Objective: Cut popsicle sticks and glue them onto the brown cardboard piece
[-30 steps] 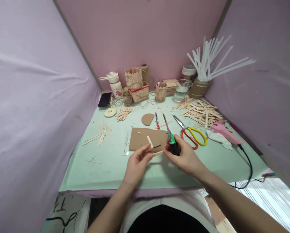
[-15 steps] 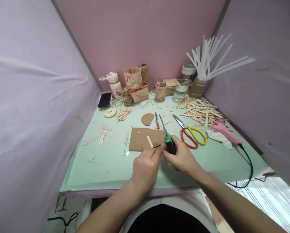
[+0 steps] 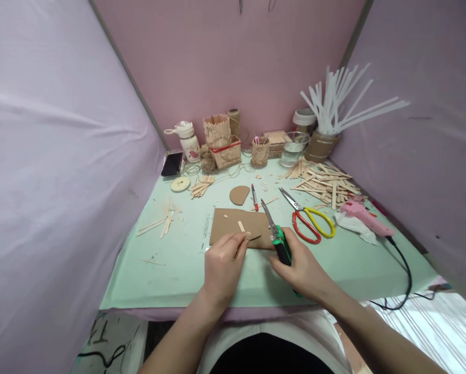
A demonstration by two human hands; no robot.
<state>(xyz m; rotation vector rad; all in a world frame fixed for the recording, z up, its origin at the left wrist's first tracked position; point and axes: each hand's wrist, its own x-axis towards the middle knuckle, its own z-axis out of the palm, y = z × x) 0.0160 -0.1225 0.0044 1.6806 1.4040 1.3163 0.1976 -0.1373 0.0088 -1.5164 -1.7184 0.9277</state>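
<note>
My right hand [image 3: 301,265] is wrapped around the green-and-black handles of a pair of pruning shears [image 3: 280,244], whose blades point up and away over the right side of a brown cardboard sheet [image 3: 225,222]. My left hand [image 3: 225,262] is closed in a pinch above the sheet's front edge. A small pale bit shows at its fingertips, too small to name. Just beyond those fingers lies a short piece of craft stick [image 3: 241,226] on the cardboard. A thin dark line or strip [image 3: 255,238] shows beside the fingertips. Partly under the sheet is a clear ruler [image 3: 206,231].
Red-and-yellow scissors [image 3: 308,221] lie to the right, near a pink glue gun [image 3: 367,217]. Behind them is a pile of craft sticks [image 3: 326,182]. A rounded cardboard piece [image 3: 239,195] and a red pen [image 3: 254,197] sit beyond the sheet. A water bowl [image 3: 294,150] stands at the back.
My hands have moved apart: the left shifted left over the cardboard, the right moved slightly right and nearer with the pruning shears. The view has tilted up a little.
</note>
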